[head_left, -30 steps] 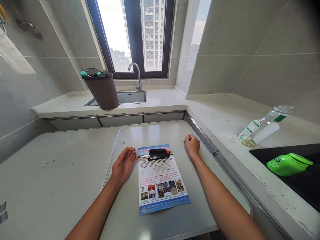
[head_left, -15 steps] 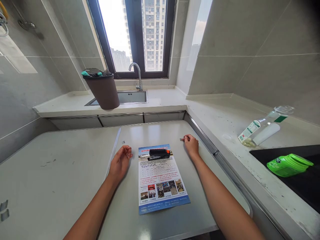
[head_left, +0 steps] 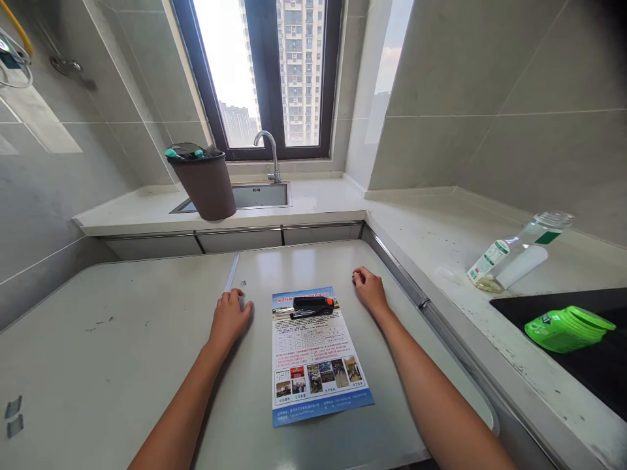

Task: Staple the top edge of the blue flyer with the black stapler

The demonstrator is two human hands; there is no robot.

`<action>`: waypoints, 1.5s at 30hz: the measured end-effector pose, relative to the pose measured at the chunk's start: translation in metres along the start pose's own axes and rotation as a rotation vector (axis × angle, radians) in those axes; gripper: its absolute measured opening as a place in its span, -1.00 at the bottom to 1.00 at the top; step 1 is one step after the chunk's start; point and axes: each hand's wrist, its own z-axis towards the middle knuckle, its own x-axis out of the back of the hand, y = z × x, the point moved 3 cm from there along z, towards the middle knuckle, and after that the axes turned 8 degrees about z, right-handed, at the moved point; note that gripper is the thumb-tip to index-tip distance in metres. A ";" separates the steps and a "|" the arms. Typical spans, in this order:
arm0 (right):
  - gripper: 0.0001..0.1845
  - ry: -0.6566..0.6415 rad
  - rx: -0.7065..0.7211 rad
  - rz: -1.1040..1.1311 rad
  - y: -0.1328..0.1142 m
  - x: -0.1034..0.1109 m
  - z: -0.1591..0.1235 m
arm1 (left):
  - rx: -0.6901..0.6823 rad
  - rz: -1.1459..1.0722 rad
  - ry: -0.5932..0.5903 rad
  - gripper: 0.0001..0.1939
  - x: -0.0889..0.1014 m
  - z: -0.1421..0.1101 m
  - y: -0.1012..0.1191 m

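Observation:
My left hand (head_left: 231, 318) rests palm down on the table, left of the sheet, fingers slightly apart and holding nothing I can see. A short grey staple strip (head_left: 243, 283) lies just beyond its fingertips. My right hand (head_left: 369, 288) is closed in a pinch right of the sheet, on what looks like another small staple strip, now mostly hidden by the fingers. Between the hands lies a printed leaflet (head_left: 318, 349) with a blue border, text and photos. A black stapler (head_left: 313, 305) with an orange-red end sits across its upper part, its silvery tray showing at the left.
Two grey strips (head_left: 14, 416) lie at the table's far left. A brown bin (head_left: 206, 186) stands beside the sink (head_left: 262, 194) below the window. On the right counter are a clear bottle (head_left: 519, 254) and a green container (head_left: 568, 328).
My left hand has turned from palm up to palm down and shifted slightly left. My right hand stays pinched, but the small metal piece shows less. The stapler and leaflet lie as before.

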 end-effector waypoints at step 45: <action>-0.78 -0.049 0.053 -0.115 0.011 -0.011 0.003 | -0.338 -0.561 -0.002 -0.78 -0.002 -0.015 0.054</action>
